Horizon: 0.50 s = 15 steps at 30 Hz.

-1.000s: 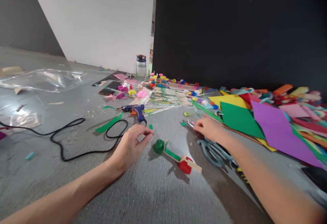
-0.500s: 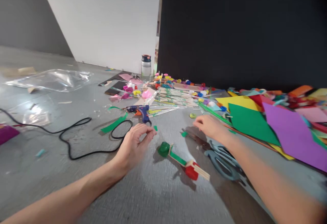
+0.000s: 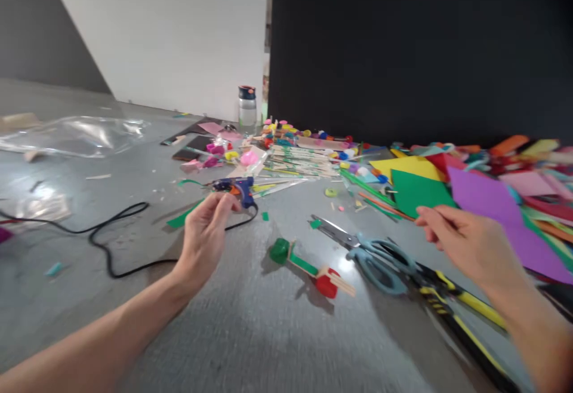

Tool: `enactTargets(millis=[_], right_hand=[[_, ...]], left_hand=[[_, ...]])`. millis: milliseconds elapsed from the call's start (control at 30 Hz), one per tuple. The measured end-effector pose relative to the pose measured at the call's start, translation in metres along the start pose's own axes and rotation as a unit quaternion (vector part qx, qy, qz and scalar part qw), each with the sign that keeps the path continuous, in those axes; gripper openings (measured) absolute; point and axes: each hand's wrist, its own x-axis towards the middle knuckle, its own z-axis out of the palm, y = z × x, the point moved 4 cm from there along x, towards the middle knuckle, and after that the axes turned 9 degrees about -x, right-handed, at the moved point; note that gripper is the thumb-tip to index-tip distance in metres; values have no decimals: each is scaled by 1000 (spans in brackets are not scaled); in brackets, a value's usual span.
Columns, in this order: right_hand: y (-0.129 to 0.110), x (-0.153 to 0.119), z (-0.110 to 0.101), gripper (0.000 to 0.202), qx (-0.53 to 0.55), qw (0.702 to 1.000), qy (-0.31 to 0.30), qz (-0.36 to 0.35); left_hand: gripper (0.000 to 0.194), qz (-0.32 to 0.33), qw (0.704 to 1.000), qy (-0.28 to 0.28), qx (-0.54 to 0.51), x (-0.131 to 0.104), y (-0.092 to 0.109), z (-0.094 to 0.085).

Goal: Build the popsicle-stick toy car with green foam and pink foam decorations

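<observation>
My left hand [image 3: 206, 235] hovers just in front of a blue hot glue gun [image 3: 244, 189], its thumb and fingers drawn together, with nothing visible in them. My right hand [image 3: 465, 243] is over the right side, fingers loosely bent and apart, empty, near green foam sheet [image 3: 418, 193] and above yellow-black pliers [image 3: 456, 312]. Between the hands lies a small craft piece of wooden sticks with a green strip [image 3: 303, 263], a green bottle cap [image 3: 280, 251] at one end and a red cap [image 3: 326, 286] at the other. Blue-handled scissors [image 3: 380, 264] lie partly spread beside it.
A black cord [image 3: 110, 255] loops across the left. Clear plastic packaging [image 3: 85, 136] lies farther back. Wrapped sticks [image 3: 304, 161], coloured caps and a water bottle [image 3: 247, 106] stand or lie along the back. A purple sheet [image 3: 487, 208] tops the pile at right.
My right hand has moved right, away from above the scissors, uncovering them and the pliers. My left hand has moved left and up, to the glue gun. The view has shifted slightly.
</observation>
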Motion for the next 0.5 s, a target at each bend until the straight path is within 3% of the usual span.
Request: enactTargets(millis=[100, 200, 400, 500], right_hand=[[36, -11, -4, 41, 26, 998, 33, 52], [63, -18, 1, 45, 47, 994, 27, 96], [81, -16, 4, 51, 33, 994, 28, 99], [90, -16, 14, 53, 17, 995, 32, 93]], left_hand=[[16, 13, 999, -15, 48, -1, -7, 3], [14, 17, 996, -23, 85, -1, -13, 5], [20, 18, 993, 13, 113, 3, -6, 3], [31, 26, 977, -49, 207, 14, 4, 8]])
